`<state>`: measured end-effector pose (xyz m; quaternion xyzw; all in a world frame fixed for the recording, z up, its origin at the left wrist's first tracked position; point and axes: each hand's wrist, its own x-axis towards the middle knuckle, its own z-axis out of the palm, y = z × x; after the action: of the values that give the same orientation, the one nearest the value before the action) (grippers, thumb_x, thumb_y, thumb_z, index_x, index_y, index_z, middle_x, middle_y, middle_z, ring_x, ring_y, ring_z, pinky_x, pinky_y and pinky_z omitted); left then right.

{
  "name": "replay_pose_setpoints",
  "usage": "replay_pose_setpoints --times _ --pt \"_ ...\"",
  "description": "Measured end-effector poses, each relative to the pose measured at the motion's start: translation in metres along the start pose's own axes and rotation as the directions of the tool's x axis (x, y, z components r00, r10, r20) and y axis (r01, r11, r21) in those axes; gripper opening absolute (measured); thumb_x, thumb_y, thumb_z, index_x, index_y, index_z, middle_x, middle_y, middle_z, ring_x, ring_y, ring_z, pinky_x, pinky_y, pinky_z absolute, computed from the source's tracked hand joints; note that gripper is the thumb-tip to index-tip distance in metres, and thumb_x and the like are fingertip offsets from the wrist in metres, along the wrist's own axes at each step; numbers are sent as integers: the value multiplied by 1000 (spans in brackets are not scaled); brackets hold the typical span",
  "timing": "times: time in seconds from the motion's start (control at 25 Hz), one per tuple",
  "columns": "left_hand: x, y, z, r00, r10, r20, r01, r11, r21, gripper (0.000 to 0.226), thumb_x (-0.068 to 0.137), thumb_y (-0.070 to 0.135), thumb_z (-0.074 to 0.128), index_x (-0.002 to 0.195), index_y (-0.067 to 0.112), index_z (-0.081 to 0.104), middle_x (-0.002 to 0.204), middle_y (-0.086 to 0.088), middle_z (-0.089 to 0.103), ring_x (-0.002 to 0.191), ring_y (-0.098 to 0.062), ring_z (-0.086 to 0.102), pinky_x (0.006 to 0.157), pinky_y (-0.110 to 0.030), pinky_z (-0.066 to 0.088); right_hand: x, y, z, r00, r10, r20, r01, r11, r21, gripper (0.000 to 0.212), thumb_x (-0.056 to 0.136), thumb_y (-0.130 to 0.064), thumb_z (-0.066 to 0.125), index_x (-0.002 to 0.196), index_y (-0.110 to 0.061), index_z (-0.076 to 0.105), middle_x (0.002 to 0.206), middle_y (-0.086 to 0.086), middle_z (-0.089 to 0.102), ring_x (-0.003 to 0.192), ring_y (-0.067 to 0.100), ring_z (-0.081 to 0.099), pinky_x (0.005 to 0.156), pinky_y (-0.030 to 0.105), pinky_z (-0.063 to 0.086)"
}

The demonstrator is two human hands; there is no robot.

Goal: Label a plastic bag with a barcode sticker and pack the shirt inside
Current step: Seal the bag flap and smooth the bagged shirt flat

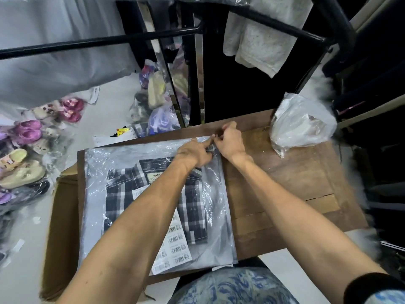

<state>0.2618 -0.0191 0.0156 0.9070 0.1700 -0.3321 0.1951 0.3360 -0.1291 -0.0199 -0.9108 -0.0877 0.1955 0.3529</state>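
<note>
A clear plastic bag (109,163) lies flat on the wooden table (285,172), over a folded dark plaid shirt (195,216). A white sheet of barcode stickers (177,244) rests on it near the front, partly under my left forearm. At the bag's far right corner, my left hand (195,152) and my right hand (230,141) meet. Between their fingertips sits a small barcode sticker (211,147), pinched against the bag.
A crumpled plastic bag (300,123) sits at the table's far right corner. An open cardboard box (63,216) stands left of the table. Bagged shoes (28,150) cover the floor at left. A black clothes rail (109,40) with hanging garments crosses overhead.
</note>
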Motion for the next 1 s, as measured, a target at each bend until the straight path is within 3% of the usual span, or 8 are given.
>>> replay_pose_setpoints --times 0.12,0.24,0.36,0.52,0.8,0.88,1.0 --pt "-4 0 -1 1000 -26 15 26 998 -61 69 97 43 46 153 59 9 170 -14 8 144 -39 38 111 -40 39 -20 6 0 1000 -4 25 4 1000 -12 34 90 -18 69 111 -6 45 102 18 67 97 37 66 79 36 49" --pt "-6 -1 3 998 -50 41 52 996 -69 68 98 56 46 152 62 4 171 -10 -2 150 -40 28 118 -49 31 -43 18 0 999 19 51 -21 999 33 33 89 -14 69 106 -12 41 98 11 65 89 30 66 75 32 47" --pt "-3 -1 7 999 -39 38 42 997 -59 69 98 63 45 151 62 1 171 -11 -3 149 -42 30 118 -52 32 -64 29 0 999 15 47 -17 998 55 34 89 -11 69 110 -10 43 99 12 68 87 29 68 79 41 55" --pt "-6 1 11 999 -53 -2 52 996 -67 68 101 56 45 152 61 1 171 -11 -7 146 -42 35 114 -48 39 -83 34 -1 998 38 51 -42 997 69 33 88 -11 66 110 -12 42 96 10 68 85 28 69 82 48 57" --pt "-10 6 24 984 -81 -159 67 994 -88 70 101 54 46 155 54 3 168 -20 12 141 -44 41 108 -51 45 -111 46 -3 999 25 40 -26 999 38 27 90 -10 60 106 -15 39 84 1 62 79 27 62 81 44 50" --pt "-17 6 26 980 -50 -193 45 998 -34 65 100 47 49 155 51 16 157 -23 30 133 -44 47 104 -56 46 -111 46 -3 1000 21 22 -22 999 32 27 91 -10 59 106 -17 37 81 -2 59 78 26 59 80 39 46" --pt "-40 6 34 989 63 -134 -43 988 146 45 97 40 53 141 44 45 135 -16 44 131 -41 43 107 -66 36 -107 42 -3 1000 25 -7 -25 1000 18 25 92 -11 58 109 -16 40 90 5 65 80 26 55 78 35 39"
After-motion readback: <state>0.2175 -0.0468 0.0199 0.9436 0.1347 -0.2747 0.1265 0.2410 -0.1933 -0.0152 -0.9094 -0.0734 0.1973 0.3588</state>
